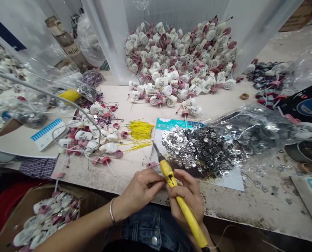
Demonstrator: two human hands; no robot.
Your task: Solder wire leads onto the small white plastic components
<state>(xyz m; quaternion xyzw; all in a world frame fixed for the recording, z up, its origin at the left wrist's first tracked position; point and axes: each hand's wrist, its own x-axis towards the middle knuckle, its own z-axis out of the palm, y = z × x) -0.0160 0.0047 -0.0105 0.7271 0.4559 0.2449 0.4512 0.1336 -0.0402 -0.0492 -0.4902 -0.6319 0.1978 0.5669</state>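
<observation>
My right hand (188,199) grips a yellow soldering iron (185,210), whose thin metal tip points up and left over a printed card (224,178). My left hand (141,190) comes in from the lower left, a metal bangle (111,211) on its wrist. Its pinched fingertips meet at the front of the iron's handle, and anything between them is too small to make out. A small pink part (153,164) lies just beyond them. Loose silver metal tabs (198,147) are heaped on the card, spilling from a clear plastic bag (253,133).
A large heap of white components with pink caps (177,59) fills the far bench. Nearer lie more of these parts (93,136) with a bundle of yellow wires (140,130). A cardboard box (37,199) of white discs sits below the bench's left front edge.
</observation>
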